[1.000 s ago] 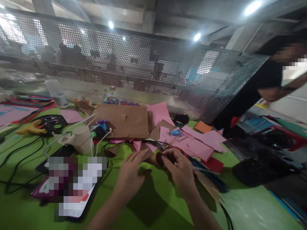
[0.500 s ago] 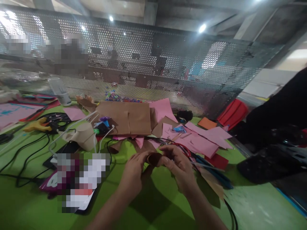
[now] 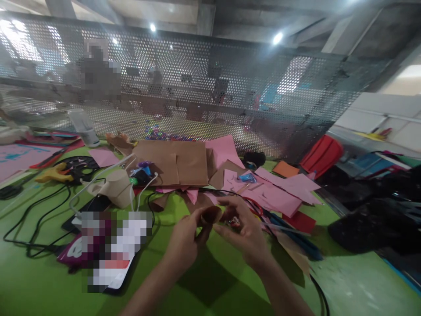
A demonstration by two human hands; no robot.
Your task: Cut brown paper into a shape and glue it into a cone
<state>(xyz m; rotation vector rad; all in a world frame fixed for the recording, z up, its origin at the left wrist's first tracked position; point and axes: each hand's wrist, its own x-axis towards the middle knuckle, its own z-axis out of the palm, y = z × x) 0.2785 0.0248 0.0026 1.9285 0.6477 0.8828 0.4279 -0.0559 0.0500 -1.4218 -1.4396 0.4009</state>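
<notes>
My left hand (image 3: 187, 235) is closed on a small rolled piece of brown paper (image 3: 211, 215), shaped like a cone, its open mouth tilted up toward me. Just right of it, my right hand (image 3: 241, 232) has thumb and fingers spread, the fingertips close to the paper's rim. Between those fingers a small shiny red bit (image 3: 234, 221) shows; whether it lies in the palm or behind the hand I cannot tell. Both hands hover over the green table (image 3: 210, 263).
Ahead lie a brown paper bag (image 3: 167, 162) and pink paper sheets (image 3: 263, 188). To the left are a yellow-handled glue gun (image 3: 54, 173), a beige cup-like object (image 3: 118, 188), cables and a phone (image 3: 123, 259). Dark blue-handled scissors (image 3: 296, 235) sit right. A perforated metal screen (image 3: 197, 87) stands behind.
My right thumb and fingers have come off the brown paper and spread apart, uncovering the shiny red bit. My left hand keeps its hold. The dark-clothed person at right has moved out of view.
</notes>
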